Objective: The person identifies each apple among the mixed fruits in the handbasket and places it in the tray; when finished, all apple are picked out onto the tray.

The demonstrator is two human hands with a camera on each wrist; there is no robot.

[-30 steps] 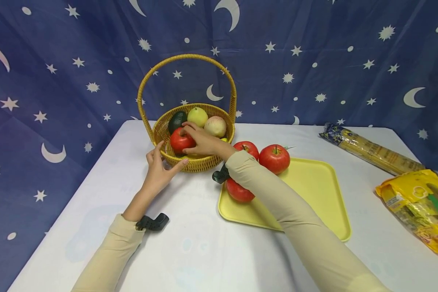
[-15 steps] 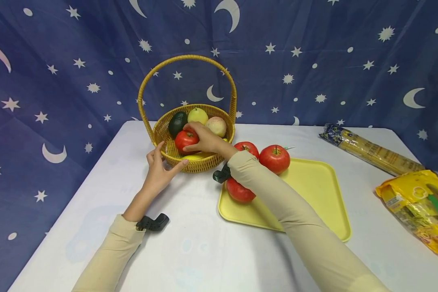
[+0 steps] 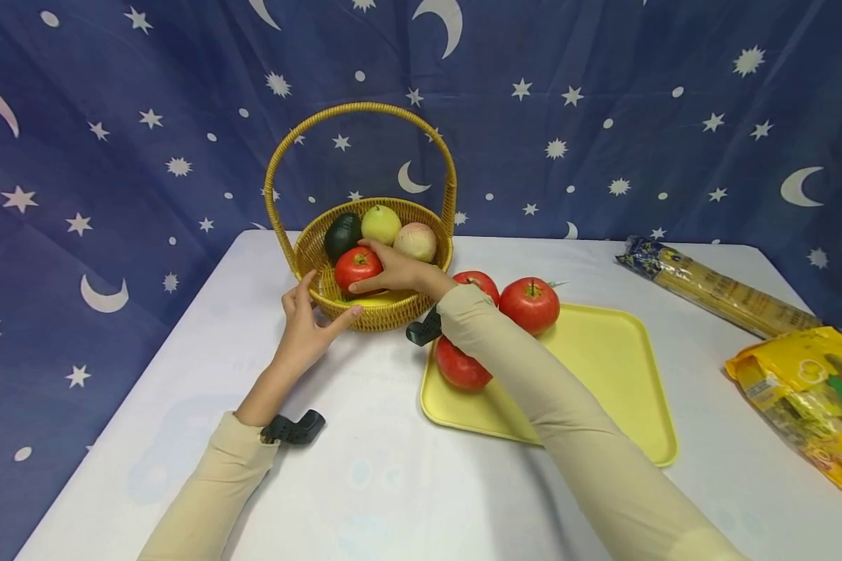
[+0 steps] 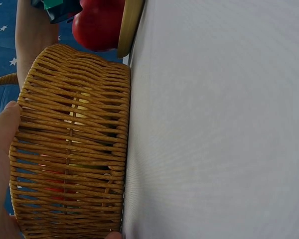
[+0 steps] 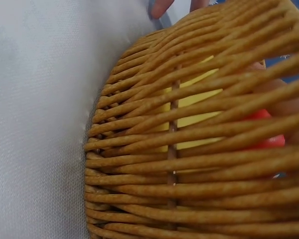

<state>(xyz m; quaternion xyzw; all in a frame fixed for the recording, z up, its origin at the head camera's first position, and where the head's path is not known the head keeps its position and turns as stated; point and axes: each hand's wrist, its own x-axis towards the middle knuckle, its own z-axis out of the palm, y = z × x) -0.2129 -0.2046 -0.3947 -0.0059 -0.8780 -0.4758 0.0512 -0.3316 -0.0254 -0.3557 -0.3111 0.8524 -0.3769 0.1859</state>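
A wicker basket (image 3: 386,315) with a tall handle stands on the table towards the back. My right hand (image 3: 401,273) reaches into it and holds a red apple (image 3: 356,266) between thumb and fingers, at the basket's front. My left hand (image 3: 302,323) rests against the basket's left front side with thumb and fingers spread; in the left wrist view its thumb (image 4: 7,119) touches the rim. Behind the held apple lie a dark green avocado (image 3: 342,236), a yellow-green pear (image 3: 381,224) and a pale peach (image 3: 416,241). A yellow fruit (image 3: 382,299) shows beneath the apple, mostly hidden.
Right of the basket, a yellow tray (image 3: 603,366) has several red apples (image 3: 529,305) on its left part, some behind the right sleeve. A long noodle packet (image 3: 730,292) and a yellow bag (image 3: 807,397) lie at the right. A starry blue curtain (image 3: 505,132) hangs behind.
My right hand has shifted the red apple slightly right within the basket and settled it lower at the front. The left hand has stayed at the basket's side.
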